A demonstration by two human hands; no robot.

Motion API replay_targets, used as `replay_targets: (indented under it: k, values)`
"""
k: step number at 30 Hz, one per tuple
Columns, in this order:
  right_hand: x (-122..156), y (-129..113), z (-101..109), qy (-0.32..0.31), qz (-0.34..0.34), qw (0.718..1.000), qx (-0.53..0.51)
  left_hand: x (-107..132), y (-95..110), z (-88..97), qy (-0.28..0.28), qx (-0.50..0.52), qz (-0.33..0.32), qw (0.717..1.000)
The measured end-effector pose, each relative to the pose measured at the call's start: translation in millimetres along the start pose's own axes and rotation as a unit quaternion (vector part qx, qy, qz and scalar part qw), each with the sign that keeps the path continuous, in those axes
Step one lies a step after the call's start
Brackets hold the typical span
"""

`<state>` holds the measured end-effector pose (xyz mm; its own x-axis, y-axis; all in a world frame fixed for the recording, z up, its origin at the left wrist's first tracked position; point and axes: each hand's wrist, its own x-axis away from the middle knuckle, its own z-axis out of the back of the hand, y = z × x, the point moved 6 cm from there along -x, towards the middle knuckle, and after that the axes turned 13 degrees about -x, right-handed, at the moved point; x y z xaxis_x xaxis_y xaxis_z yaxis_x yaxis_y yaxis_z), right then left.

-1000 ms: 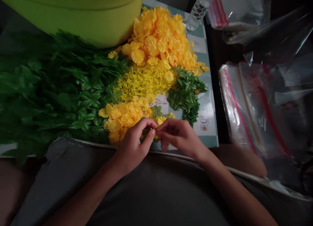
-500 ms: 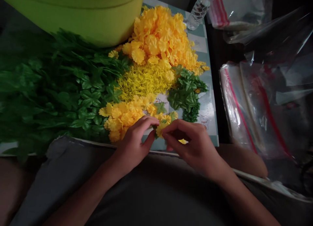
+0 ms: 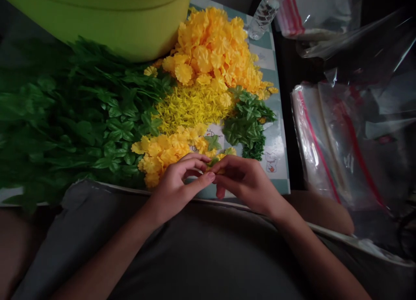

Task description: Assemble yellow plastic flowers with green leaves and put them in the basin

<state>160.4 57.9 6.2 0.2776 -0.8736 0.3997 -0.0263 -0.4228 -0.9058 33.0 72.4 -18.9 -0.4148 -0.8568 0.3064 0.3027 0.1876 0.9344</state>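
My left hand point(image 3: 182, 176) and my right hand point(image 3: 245, 181) meet at the front edge of the table, fingertips together. Pinched between them is a small artificial flower point(image 3: 213, 162), yellow with a bit of green, mostly covered by my fingers. Just left of my hands lies a small heap of yellow-orange artificial petals point(image 3: 165, 150). Beyond it are a pile of tiny yellow pieces point(image 3: 195, 105) and a bigger heap of orange-yellow petals point(image 3: 214, 49). Green artificial leaves point(image 3: 247, 122) lie to the right, near a dark green tuft point(image 3: 254, 149).
A large mass of green leaves point(image 3: 110, 131) covers the table's left side. Behind it stands a yellow-green tub point(image 3: 130, 27). A clear plastic bottle point(image 3: 264, 14) is at the back right. Clear bags with red strips point(image 3: 328, 140) lie right of the patterned tabletop point(image 3: 277, 161).
My left hand has moved right and its thumb now reaches my right fingertips. My fingers have closed in around the flower, hiding more of it. The piles have stayed put.
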Motion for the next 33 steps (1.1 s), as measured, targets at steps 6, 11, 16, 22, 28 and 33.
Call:
replay_targets:
  k: [6, 11, 16, 22, 28, 33]
  values:
    - [-7.7, 10.3, 0.1, -0.040, -0.007, 0.996, -0.075, -0.7, -9.3, -1.1, -0.026, 0.074, 0.073, 0.994]
    - [-7.9, 9.9, 0.8, -0.067, -0.030, 0.995, -0.066, -2.4, -8.4, -2.5, -0.021, 0.097, 0.055, 0.994]
    - [-11.7, -1.8, 34.5, 0.023, 0.019, 1.000, -0.005, -2.9, -15.2, 1.2, 0.023, 0.093, 0.082, 0.992]
    - [-23.4, 4.9, 59.4, 0.169, 0.098, 0.938, 0.287, -2.9, -17.1, 7.5, 0.069, 0.107, 0.095, 0.987]
    - [-27.2, 11.3, 41.9, 0.136, 0.146, 0.890, 0.410, -2.2, -17.9, 6.8, 0.070, 0.091, 0.086, 0.990]
    - [-25.6, 11.6, 48.7, 0.144, 0.067, 0.980, 0.119, -2.5, -19.6, 5.0, 0.061, 0.106, 0.081, 0.989]
